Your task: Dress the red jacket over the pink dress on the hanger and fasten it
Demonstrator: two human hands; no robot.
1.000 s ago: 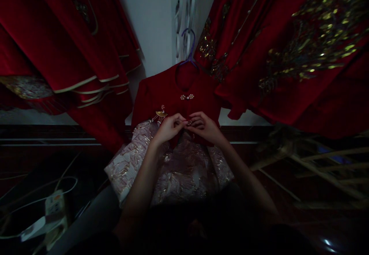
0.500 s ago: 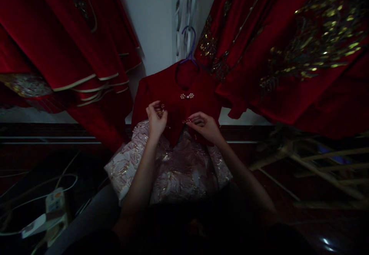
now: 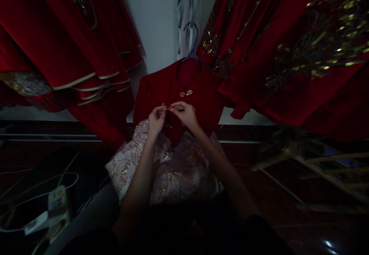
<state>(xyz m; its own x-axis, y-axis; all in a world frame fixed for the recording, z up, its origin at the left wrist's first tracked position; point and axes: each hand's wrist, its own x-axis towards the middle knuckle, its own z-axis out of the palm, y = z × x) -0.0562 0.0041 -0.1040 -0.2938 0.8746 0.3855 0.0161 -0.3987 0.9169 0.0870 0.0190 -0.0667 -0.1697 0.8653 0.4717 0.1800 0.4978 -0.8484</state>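
A dark red jacket (image 3: pixel 155 82) hangs by its neck from a purple hanger (image 3: pixel 192 41). Near its neckline sits a beaded flower-shaped clasp (image 3: pixel 186 93). My left hand (image 3: pixel 157 120) is closed in a pinch at the jacket's front, on a small beaded clasp lower down. From the other side my right hand (image 3: pixel 185 115) pinches at the same spot, its fingertips almost meeting the left ones. The fingers cover most of this lower clasp. Below the jacket spreads a pale pink skirt (image 3: pixel 184 170) with a shiny metallic pattern.
Red garments with pale trim (image 3: pixel 83 47) hang on the left. On the right hangs red cloth with gold sequins (image 3: pixel 331 32). A power strip (image 3: pixel 57 205) with cords lies at lower left. A wooden rack (image 3: pixel 314 166) stands at right.
My right hand has moved left and slightly up, bringing its fingertips to those of my left hand. The left hand has turned its fingers inward into a pinch.
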